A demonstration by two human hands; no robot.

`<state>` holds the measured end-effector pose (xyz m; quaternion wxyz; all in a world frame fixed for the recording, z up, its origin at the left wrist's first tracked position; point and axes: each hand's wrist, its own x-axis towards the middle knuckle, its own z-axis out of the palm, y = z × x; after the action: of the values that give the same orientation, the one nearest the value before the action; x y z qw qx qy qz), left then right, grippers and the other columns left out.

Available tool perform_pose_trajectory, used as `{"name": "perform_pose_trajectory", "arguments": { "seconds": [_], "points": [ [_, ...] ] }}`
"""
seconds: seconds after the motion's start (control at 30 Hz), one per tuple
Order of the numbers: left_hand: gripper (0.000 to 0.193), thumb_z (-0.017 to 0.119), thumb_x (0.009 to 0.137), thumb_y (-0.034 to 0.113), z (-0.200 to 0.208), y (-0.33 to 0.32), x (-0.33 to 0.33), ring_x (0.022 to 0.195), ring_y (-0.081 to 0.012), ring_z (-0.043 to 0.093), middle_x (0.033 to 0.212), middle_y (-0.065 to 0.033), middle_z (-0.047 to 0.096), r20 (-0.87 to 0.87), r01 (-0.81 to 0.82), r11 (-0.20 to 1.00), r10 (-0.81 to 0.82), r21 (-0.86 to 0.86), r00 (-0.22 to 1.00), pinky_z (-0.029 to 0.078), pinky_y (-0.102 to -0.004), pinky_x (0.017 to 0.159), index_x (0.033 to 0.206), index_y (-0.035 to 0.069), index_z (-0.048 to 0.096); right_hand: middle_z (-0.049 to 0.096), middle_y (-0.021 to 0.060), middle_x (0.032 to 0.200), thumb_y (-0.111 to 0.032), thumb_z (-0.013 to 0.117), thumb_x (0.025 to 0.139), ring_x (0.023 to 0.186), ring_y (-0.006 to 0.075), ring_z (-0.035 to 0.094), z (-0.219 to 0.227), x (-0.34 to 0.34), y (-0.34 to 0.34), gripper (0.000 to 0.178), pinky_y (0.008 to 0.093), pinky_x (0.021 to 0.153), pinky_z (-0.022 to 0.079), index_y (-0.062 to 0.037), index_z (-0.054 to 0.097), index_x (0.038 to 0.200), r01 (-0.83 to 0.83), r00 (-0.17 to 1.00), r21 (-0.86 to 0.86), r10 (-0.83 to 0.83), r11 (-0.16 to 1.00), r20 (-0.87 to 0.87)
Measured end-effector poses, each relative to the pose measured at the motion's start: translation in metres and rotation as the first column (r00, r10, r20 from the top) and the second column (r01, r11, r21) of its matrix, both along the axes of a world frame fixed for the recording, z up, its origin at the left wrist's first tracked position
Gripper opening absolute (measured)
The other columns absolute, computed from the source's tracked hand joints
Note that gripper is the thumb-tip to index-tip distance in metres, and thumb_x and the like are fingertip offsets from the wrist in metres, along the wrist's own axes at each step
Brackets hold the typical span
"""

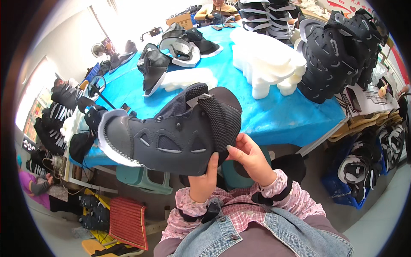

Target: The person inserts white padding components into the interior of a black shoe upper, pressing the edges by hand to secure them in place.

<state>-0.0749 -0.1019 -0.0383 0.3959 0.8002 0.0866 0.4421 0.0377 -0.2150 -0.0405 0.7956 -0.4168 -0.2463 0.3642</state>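
In front of me, tilted on its side above the near table edge, is a black boot upper [171,132]. Its toe, edged in white with visible stitching, points left; a mesh-textured panel covers the end at the right. My left hand [204,179] grips the lower edge near that right end, thumb on the outer face and fingers hidden behind. On the right side, my right hand [251,162] pinches the edge of the same upper between thumb and fingers. Whether it also holds something small cannot be seen.
A blue-covered table [291,115] carries white foam pieces [269,60], several black uppers [182,49] and a tall pile of uppers [332,55] at right. Below are a green stool [145,180] and a filled blue crate [338,188]. Co-workers sit far ahead [214,13] and at left [38,188].
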Motion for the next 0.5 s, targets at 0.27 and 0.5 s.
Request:
{"name": "perform_pose_trajectory", "arguments": {
  "seconds": [0.27,0.5],
  "points": [
    [0.028,0.062,0.092,0.019,-0.011,0.005,0.012,0.095,-0.0153,0.056,0.105,-0.0056,0.062,0.022,0.119,0.769,-0.136,-0.628,0.991,0.043,-0.0288,0.087,0.110,-0.003,0.060,0.058,-0.0023,0.093,-0.012,0.064,0.090,0.083,0.0051,0.054,-0.005,0.036,-0.003,0.017,0.0206,0.072,0.044,-0.0063,0.054,0.101,0.202,0.932,-0.139,-0.147,0.969,0.330],
    [0.028,0.063,0.090,0.015,0.010,-0.008,0.020,0.095,-0.0130,0.057,0.106,-0.0045,0.061,0.157,0.291,0.593,-0.267,-0.751,0.951,0.044,-0.0261,0.086,0.113,-0.001,0.059,0.063,-0.0012,0.093,-0.012,0.062,0.091,0.085,0.0055,0.057,0.005,0.115,-0.025,0.021,0.0207,0.078,0.045,-0.0035,0.058,0.109,0.495,0.820,0.053,-0.487,0.867,0.302]
  ]
}}
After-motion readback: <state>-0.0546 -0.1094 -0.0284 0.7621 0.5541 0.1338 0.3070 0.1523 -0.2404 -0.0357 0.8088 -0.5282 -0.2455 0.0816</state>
